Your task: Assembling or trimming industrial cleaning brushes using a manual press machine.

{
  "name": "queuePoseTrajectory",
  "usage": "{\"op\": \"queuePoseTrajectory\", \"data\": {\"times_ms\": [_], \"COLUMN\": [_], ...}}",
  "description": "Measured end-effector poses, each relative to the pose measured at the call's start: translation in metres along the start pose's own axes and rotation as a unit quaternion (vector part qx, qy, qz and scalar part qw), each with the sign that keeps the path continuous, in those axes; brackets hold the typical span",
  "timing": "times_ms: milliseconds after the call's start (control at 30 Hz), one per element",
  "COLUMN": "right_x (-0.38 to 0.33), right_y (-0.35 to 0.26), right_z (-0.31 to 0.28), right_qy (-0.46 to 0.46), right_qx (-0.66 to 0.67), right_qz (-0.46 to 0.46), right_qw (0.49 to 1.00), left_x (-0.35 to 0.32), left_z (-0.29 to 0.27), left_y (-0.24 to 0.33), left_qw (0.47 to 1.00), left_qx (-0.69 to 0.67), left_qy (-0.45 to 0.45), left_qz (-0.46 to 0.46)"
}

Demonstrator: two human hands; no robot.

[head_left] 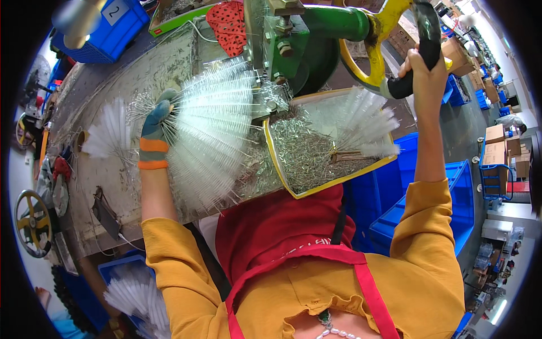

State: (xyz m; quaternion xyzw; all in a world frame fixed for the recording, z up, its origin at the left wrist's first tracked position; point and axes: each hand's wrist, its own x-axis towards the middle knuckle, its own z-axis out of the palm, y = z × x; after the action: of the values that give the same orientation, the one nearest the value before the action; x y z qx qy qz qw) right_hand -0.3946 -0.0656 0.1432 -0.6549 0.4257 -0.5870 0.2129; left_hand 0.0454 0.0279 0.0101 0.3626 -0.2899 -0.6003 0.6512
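My left hand, in a grey-blue glove with an orange-striped cuff, is closed round the wire stems of a fanned bunch of white-bristled tube brushes. The fan spreads rightward, its far edge by the metal jaw of a green hand press. Bare, my right hand grips the black-wrapped handle of the press's yellow handwheel. Below the press lies a yellow-edged tray of short wire clippings, with another bunch of brushes resting across it.
More white brushes lie at the worktable's left. A red dotted cloth hangs beside the press. Blue crates stand far left and at my right. A blue bin holding brushes is at lower left.
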Motion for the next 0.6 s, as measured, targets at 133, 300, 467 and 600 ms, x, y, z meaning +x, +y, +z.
{"op": "queuePoseTrajectory", "data": {"times_ms": [133, 300, 467, 600], "right_x": [0.031, 0.043, -0.022, -0.038], "right_y": [-0.013, -0.029, -0.014, 0.009], "right_z": [-0.008, -0.005, 0.032, 0.035], "right_qy": [-0.069, -0.074, 0.084, 0.105], "right_qx": [-0.086, -0.098, 0.027, 0.076], "right_qz": [-0.009, 0.072, -0.002, -0.028], "right_qw": [0.994, 0.99, 0.996, 0.991], "left_x": [0.0, 0.001, 0.003, 0.005], "left_z": [0.0, 0.003, 0.006, 0.01], "left_y": [-0.003, -0.001, 0.003, 0.003], "left_qw": [1.0, 1.0, 0.999, 0.999], "left_qx": [-0.02, -0.005, 0.039, 0.051], "left_qy": [0.012, -0.007, -0.012, 0.011], "left_qz": [-0.004, -0.01, 0.005, -0.001]}}
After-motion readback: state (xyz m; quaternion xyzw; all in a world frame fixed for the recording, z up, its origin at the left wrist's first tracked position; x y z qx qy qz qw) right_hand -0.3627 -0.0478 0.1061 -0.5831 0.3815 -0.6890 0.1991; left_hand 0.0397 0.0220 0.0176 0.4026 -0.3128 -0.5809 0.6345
